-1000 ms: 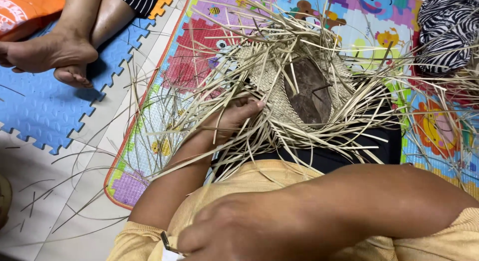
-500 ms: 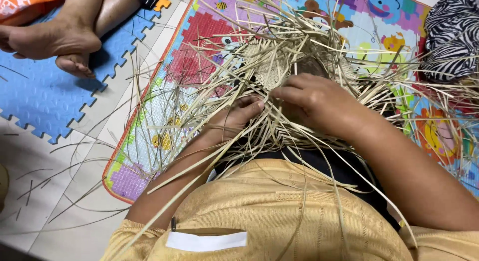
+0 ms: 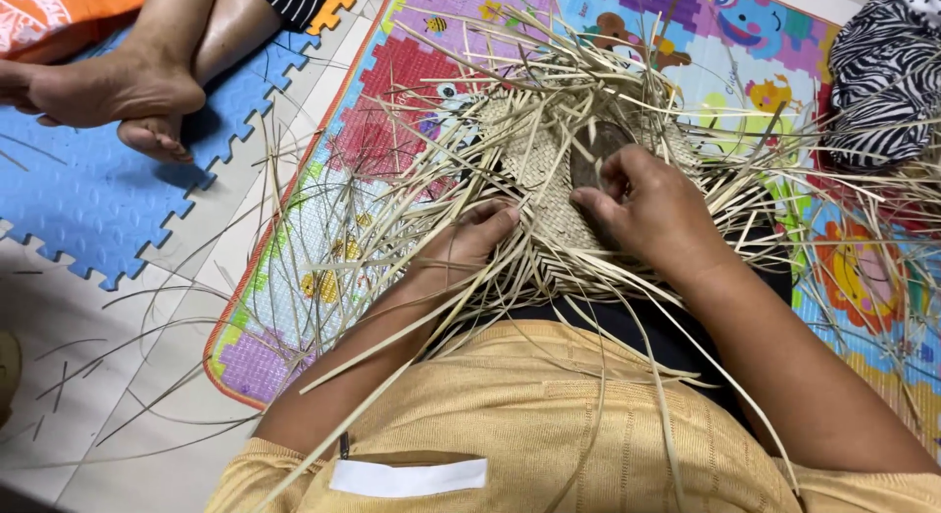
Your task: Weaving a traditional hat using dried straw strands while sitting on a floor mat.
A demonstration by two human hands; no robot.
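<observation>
Head view, single entry: woven straw piece (image 3: 549,195), half-finished, lay on the lap with loose straw strands (image 3: 392,239) fanning out on every side. I noted the left hand (image 3: 470,241) pressed against the near edge of the weave, fingers curled onto a few strands, apparently pinning the mat flat so it would not slip. Right hand (image 3: 652,204) sat on top of the woven centre, fingers bent and pinching into the strands there, seemingly working one through; exactly which strand it clasped I could not tell. Beneath lay a colourful play mat (image 3: 706,43), beside it blue foam tiles (image 3: 88,199). Another person's bare feet (image 3: 118,92) rested on the tiles, well apart from the work. Zebra-striped fabric (image 3: 882,72) occupied the far right corner.
</observation>
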